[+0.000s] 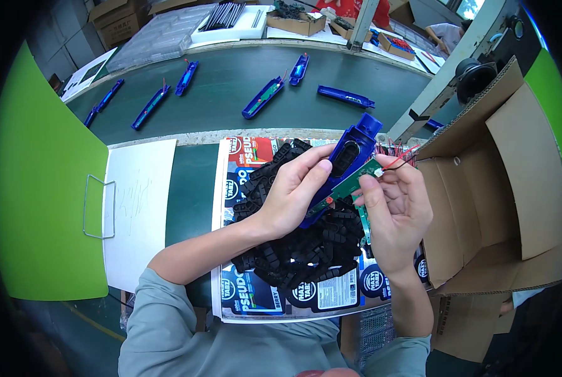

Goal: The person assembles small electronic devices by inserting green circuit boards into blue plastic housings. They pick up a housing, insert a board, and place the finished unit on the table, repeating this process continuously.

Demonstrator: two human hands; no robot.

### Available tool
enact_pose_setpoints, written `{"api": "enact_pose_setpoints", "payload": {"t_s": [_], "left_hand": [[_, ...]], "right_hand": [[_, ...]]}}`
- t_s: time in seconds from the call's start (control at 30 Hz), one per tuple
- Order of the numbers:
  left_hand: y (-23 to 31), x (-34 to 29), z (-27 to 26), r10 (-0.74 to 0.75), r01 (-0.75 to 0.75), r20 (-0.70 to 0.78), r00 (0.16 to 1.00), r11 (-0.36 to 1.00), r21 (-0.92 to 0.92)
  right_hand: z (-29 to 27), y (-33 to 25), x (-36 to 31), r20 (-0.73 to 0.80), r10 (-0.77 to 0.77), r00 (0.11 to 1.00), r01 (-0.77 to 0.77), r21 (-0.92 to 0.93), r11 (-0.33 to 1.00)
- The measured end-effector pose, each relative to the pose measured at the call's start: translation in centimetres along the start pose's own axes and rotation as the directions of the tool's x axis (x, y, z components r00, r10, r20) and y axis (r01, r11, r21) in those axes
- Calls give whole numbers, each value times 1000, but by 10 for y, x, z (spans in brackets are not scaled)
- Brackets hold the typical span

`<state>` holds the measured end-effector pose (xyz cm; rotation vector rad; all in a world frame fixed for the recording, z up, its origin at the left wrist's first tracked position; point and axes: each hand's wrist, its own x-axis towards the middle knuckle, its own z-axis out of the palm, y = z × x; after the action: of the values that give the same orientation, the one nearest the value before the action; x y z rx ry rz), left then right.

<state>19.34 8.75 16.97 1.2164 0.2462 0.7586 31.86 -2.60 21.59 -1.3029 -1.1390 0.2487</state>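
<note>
My left hand (291,196) is closed around a long blue plastic housing (366,127), tilted with its far end up to the right. A dark oval pad (349,156) sits in an opening of the housing. In my right hand (399,217), thumb and fingers pinch a narrow green circuit board (351,182), which lies along the housing's right side. Red and black wires leave a small white connector (379,172) at the board's upper end. More green board (365,227) shows below my right fingers. Beneath both hands spreads a pile of small black molded parts (281,254).
Several blue housings, one a half shell with a board (263,98), lie on the green conveyor belt (215,81) ahead. An open cardboard box (447,220) stands at right, a metal post (413,119) behind it. A green panel (54,188) rises at left. Other people are beyond the belt.
</note>
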Motion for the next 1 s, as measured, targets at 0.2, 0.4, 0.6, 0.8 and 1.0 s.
{"api": "enact_pose_setpoints", "payload": {"t_s": [0.2, 0.4, 0.6, 0.8, 1.0], "left_hand": [[1, 0, -1, 7, -7, 2, 1000, 1000, 5], [0, -2, -3, 26, -27, 20, 999, 999, 44], [-1, -6, 0, 13, -14, 22, 1000, 1000, 27], [1, -6, 4, 0, 0, 21, 1000, 1000, -20], [-5, -6, 7, 75, -73, 59, 995, 997, -36]], "right_hand": [[4, 1, 0, 14, 16, 1000, -16, 19, 1000], [3, -2, 5, 82, 45, 996, -47, 17, 999], [-1, -3, 13, 134, -192, 972, 228, -347, 910], [4, 4, 12, 72, -326, 943, 317, -493, 810], [11, 18, 10, -52, -265, 963, 219, -428, 877]]}}
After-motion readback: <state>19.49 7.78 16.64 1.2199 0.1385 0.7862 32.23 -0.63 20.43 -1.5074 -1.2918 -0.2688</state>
